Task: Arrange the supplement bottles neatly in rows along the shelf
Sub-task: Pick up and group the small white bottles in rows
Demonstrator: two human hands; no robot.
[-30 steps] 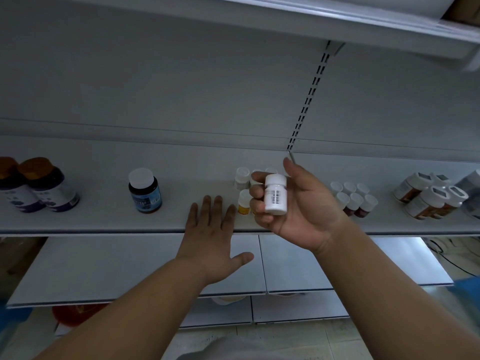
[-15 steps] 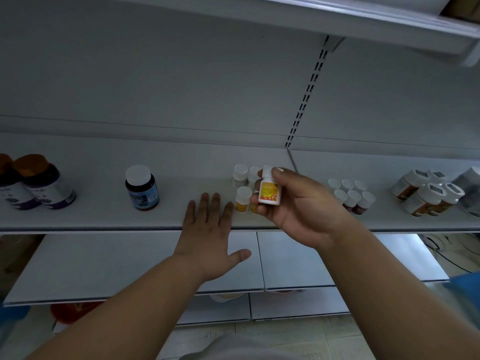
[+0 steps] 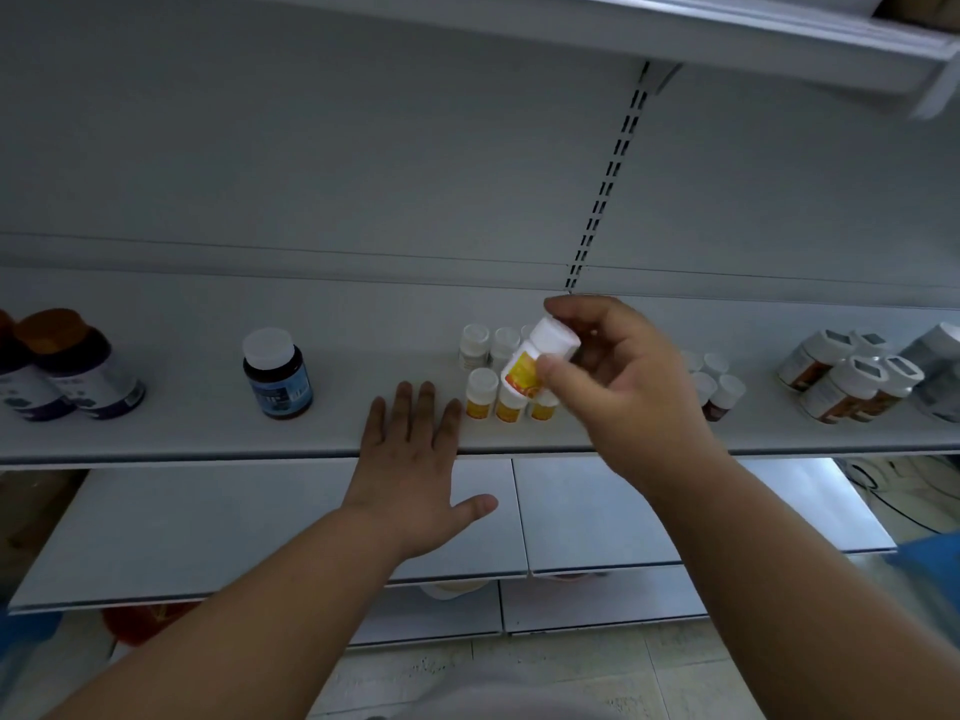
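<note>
My right hand pinches a small white bottle with a yellow-orange label, tilted with its cap up and to the right, just above a cluster of like small bottles on the grey shelf. Two rows of that cluster show, the front ones with yellow labels. My left hand lies flat with spread fingers on the shelf's front edge, just left of the cluster, holding nothing.
A dark bottle with a white cap and blue label stands left of my left hand. Brown-capped purple-labelled bottles stand far left. Small white-capped bottles and larger white bottles stand to the right. Lower shelves jut out below.
My right hand has turned the small bottle from its barcode side to its yellow label, tilted it, and carried it up and toward the cluster. My left hand has stayed put.
</note>
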